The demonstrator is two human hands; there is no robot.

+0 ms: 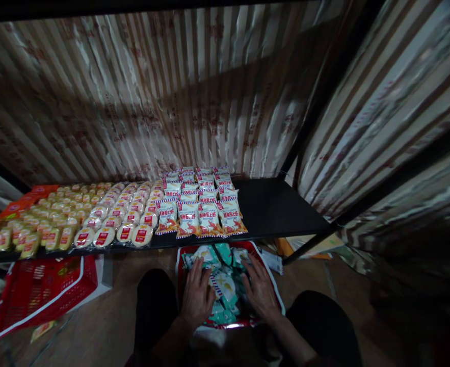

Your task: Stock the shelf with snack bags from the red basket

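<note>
Both my hands reach down into a red basket [256,251] on the floor between my knees. It holds several teal and white snack packets [225,285]. My left hand [197,294] lies on the packets at the basket's left side, fingers spread flat. My right hand [261,291] rests on the packets at the right side, fingers also stretched out. Neither hand has a packet lifted.
A black shelf [278,209] stands just beyond the basket, with rows of orange-white snack bags [204,204], round cake packets [121,214] and yellowish packets [45,219]. A second red basket [41,290] lies tilted on the floor at left. Striped sheeting hangs behind.
</note>
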